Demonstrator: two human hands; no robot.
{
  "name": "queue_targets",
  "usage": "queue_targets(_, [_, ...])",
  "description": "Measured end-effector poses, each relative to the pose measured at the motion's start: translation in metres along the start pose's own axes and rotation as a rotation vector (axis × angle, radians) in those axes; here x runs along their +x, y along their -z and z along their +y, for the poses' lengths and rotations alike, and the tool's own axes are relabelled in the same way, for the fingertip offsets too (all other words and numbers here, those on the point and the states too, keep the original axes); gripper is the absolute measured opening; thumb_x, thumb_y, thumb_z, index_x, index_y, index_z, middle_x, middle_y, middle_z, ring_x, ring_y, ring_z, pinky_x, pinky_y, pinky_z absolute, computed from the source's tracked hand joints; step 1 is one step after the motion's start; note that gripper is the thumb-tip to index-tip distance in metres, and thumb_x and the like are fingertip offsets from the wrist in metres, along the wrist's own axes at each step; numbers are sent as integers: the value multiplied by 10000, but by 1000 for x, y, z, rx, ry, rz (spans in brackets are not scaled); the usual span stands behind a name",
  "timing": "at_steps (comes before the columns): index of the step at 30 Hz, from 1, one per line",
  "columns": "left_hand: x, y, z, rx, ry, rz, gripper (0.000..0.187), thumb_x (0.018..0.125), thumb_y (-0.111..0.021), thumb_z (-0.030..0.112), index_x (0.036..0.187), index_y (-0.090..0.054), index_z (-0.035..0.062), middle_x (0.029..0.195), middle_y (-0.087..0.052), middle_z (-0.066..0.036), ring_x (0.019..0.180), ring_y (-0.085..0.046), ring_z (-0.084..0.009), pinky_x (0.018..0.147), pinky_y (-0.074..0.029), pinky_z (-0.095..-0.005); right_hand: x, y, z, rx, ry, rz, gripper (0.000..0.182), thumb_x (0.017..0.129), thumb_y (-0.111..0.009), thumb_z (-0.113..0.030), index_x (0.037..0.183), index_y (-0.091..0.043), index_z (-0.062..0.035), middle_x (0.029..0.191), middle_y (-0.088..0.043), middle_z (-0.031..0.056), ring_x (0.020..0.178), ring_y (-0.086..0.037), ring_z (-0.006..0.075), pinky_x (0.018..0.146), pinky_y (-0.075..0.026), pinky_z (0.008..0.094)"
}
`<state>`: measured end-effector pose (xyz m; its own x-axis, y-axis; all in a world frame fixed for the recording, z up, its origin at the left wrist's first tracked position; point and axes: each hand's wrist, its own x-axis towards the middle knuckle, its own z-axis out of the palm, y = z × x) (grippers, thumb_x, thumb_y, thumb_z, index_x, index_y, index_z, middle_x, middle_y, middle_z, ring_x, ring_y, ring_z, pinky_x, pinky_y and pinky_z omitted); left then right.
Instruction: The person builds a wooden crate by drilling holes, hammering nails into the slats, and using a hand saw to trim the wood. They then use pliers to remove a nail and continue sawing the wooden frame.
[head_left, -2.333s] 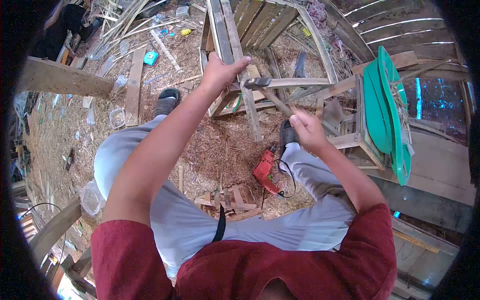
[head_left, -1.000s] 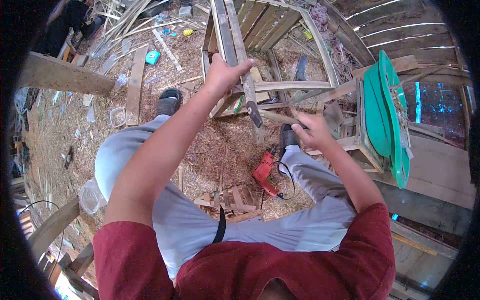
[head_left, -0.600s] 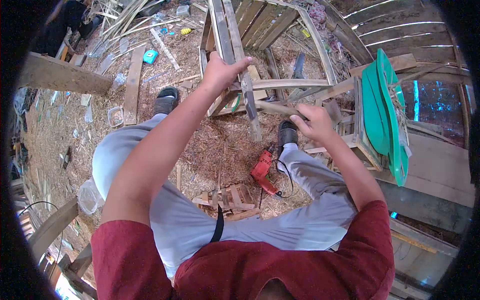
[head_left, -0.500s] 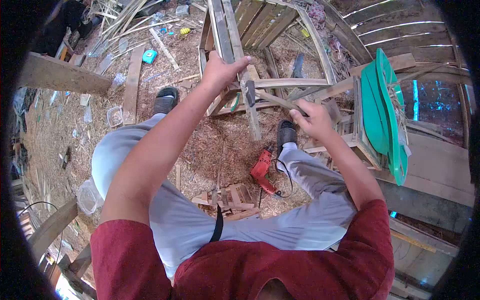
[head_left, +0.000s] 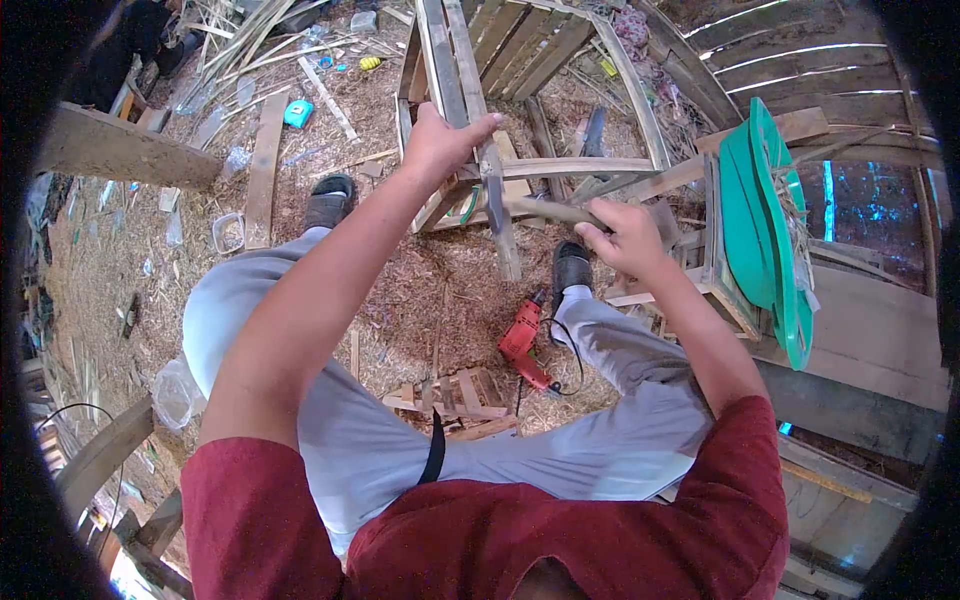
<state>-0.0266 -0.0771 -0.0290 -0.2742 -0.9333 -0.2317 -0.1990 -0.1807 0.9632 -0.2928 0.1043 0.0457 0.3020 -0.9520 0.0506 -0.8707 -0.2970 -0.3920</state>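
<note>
My left hand [head_left: 440, 140] is wrapped around a narrow wooden slat [head_left: 462, 60] of a slatted wooden frame [head_left: 590, 166], its thumb stretched across to the right. In my right hand [head_left: 628, 235] is the wooden handle of a hammer [head_left: 550, 209]. The hammer's dark head overlaps the slat below my left hand, close to the slat's near end. My fingers hide part of the slat and of the handle.
A red power drill [head_left: 522, 340] lies between my feet on the shaving-covered ground. Scrap wood pieces [head_left: 455, 395] are nearer me. A green plastic chair-like piece [head_left: 755, 210] stands right. A turquoise tape measure [head_left: 298, 113] and a board [head_left: 266, 170] lie left.
The hammer head has swung slightly down and left along the slat, and my right hand has shifted a little with it. My left hand keeps its place.
</note>
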Motion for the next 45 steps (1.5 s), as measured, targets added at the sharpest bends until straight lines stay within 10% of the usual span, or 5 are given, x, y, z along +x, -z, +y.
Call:
queue_targets(12, [-7, 0, 9, 10, 10, 51, 813, 772, -892, 438, 1200, -469, -108, 1061, -700, -211, 908, -720, -242, 784, -589, -359, -1, -13, -2, 30, -63, 33, 287, 953, -670, -359, 889, -602, -88, 735, -623, 163, 702, -645, 404, 613, -504, 486])
queue_targets(19, [-9, 2, 20, -12, 20, 16, 776, 777, -896, 372, 1227, -471, -95, 1035, -715, -199, 832, -719, -230, 746, -588, -351, -16, -47, -37, 784, -552, 61, 263, 1010, -664, -287, 995, -641, -26, 781, -609, -13, 778, -552, 77, 687, -459, 284])
queue_targets(32, [10, -4, -10, 9, 20, 34, 891, 727, -901, 464, 1253, -486, -122, 1156, -685, -262, 1023, -709, -319, 900, -559, -402, 5, -93, -142, 960, -689, 517, 283, 916, -782, -165, 861, -517, -85, 811, -624, -4, 669, -551, 59, 584, -467, 248])
queue_targets(45, [-9, 2, 13, 36, 15, 65, 932, 722, -896, 487, 1298, -471, -110, 1213, -665, -278, 1109, -686, -343, 961, -537, -416, 11, -80, -149, 1024, -828, 470, 227, 914, -750, -146, 879, -538, -72, 790, -634, 12, 630, -595, 93, 521, -524, 275])
